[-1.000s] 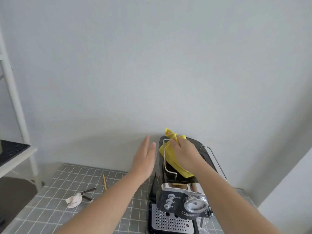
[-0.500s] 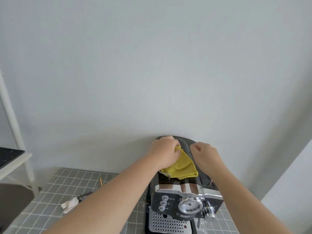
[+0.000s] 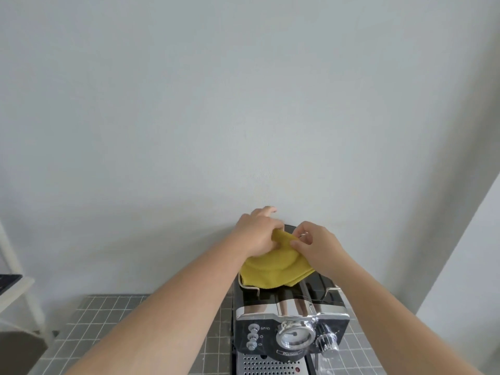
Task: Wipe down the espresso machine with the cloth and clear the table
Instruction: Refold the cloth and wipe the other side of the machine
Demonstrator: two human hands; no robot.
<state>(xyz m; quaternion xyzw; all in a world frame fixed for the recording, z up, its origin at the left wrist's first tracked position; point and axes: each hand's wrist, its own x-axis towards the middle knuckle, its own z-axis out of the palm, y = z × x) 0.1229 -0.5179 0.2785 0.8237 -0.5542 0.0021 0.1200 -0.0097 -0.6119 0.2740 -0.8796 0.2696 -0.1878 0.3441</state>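
Observation:
A black and chrome espresso machine [image 3: 290,323] stands on the grey tiled table [image 3: 89,318], close to the wall. A yellow cloth [image 3: 273,269] hangs over the rear of the machine's top. My left hand [image 3: 257,231] grips the cloth's upper left edge. My right hand [image 3: 315,246] pinches the cloth's upper right edge with thumb and fingers. Both hands hold the cloth lifted above the machine's back, and its lower part drapes over the top wire rail.
A white shelf frame [image 3: 16,288] stands at the far left. The plain wall [image 3: 243,104] rises right behind the machine, and a white panel [image 3: 470,266] lies to the right. My forearms hide much of the table.
One second ago my right hand alone pressed the cloth on the top while my left hand hovered open. Now both hands grip the cloth at the machine's rear and hold it spread.

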